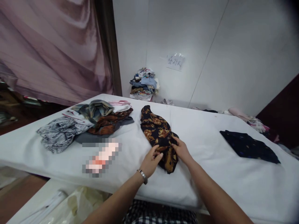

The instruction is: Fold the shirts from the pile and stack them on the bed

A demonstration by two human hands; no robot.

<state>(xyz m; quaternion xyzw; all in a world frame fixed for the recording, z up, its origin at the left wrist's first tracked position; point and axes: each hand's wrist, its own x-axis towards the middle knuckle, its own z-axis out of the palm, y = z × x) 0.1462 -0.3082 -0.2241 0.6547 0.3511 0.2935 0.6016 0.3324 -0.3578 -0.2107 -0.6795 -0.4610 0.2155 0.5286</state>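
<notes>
A dark garment with a brown and gold floral print [158, 127] lies bunched lengthwise on the white-covered table [201, 183]. At its near left edge is my left hand [150, 161], a metal band on the wrist. The thumb and fingers of that hand are apart, with the fingertips touching the cloth. My right hand [181, 150] is at the garment's right edge, its fingers closed on the fabric there. Part of the right fingers is hidden against the cloth.
A folded dark navy garment [249, 146] lies to the right. Crumpled clothes [93, 119] are heaped at the left, behind a pixelated object [101, 158]. More clothes [144, 81] are stacked beyond the table, below a handwritten sign [175, 61]. A plastic bag [79, 202] sits at the lower left.
</notes>
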